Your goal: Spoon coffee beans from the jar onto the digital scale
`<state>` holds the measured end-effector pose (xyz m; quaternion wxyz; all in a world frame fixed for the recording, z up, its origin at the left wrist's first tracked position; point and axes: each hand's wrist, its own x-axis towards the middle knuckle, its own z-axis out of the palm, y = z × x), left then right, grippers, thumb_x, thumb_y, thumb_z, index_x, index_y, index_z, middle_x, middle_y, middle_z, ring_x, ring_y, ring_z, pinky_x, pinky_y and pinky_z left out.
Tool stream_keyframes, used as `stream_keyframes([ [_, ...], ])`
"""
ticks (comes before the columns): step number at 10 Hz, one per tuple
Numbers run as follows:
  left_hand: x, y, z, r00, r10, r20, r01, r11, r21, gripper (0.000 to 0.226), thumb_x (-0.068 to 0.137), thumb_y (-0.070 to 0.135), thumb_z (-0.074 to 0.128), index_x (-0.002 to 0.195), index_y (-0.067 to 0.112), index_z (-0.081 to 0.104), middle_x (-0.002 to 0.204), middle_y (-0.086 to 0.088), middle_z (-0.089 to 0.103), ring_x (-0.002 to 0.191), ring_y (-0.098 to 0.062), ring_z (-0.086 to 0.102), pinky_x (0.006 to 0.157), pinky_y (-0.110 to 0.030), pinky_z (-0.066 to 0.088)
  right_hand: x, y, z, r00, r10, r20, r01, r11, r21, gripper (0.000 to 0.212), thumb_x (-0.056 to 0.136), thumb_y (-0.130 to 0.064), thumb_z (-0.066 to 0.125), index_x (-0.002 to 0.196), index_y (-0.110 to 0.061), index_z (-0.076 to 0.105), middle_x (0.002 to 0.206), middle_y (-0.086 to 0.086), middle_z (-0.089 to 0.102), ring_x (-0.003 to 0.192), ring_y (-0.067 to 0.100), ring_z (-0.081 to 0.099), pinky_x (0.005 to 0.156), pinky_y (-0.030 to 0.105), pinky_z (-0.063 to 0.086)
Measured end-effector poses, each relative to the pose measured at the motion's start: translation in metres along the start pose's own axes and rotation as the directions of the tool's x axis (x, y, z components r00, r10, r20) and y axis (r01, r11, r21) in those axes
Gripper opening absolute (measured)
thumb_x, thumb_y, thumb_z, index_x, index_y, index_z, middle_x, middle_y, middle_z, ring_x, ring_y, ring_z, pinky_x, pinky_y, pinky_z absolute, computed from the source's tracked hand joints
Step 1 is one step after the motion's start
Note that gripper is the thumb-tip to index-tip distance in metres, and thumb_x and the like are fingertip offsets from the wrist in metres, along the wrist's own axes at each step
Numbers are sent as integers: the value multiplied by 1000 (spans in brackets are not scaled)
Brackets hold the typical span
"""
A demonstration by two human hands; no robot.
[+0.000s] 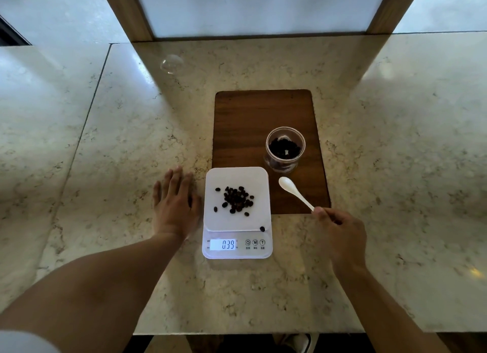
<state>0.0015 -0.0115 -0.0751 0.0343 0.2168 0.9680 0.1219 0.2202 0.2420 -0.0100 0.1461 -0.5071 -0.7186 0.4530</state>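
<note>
A white digital scale (253, 178) sits in front of me, its display reading 039. A pile of dark coffee beans (237, 199) lies on its platform, and one stray bean (262, 229) rests at the platform's near right corner. Behind it to the right stands an open clear jar (285, 148) holding coffee beans. My right hand (340, 236) pinches the handle end of a white spoon (295, 191), whose empty bowl points toward the jar. My left hand (175, 202) lies flat on the counter, fingers apart, just left of the scale.
A dark wooden board (263, 115) lies under the jar and behind the scale on the marble counter (131, 141). A clear round lid (171, 63) sits far back left. A wood-framed panel rises at the back. The counter's near edge is close to me.
</note>
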Motion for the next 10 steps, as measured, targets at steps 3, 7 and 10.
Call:
stream_keyframes([
  [3, -2, 5, -7, 1000, -14, 10, 14, 1000, -18, 60, 94, 43, 26, 151, 25, 32, 164, -3, 21, 152, -18, 4, 123, -46, 0, -16, 11, 14, 995, -81, -61, 77, 995, -63, 15, 86, -23, 72, 100, -17, 74, 81, -9, 69, 70, 3, 59, 62, 15, 44],
  [7, -1, 4, -5, 1000, -21, 3, 21, 1000, -7, 60, 92, 42, 26, 149, 26, 35, 163, -2, 24, 152, -18, 7, 123, -45, 2, -20, 9, 28, 956, -284, 72, 288, 862, -416, 14, 82, -26, 73, 74, -16, 67, 66, -3, 59, 62, 18, 54, 55, 30, 42],
  [10, 2, 1, 1, 1000, -8, -30, 8, 1000, -3, 58, 93, 42, 27, 149, 28, 31, 163, -1, 24, 152, -17, 7, 122, -44, 0, -15, 4, 29, 970, -222, 101, 243, 877, -414, 21, 82, -36, 71, 74, -20, 62, 67, -7, 59, 60, 12, 54, 49, 24, 37],
])
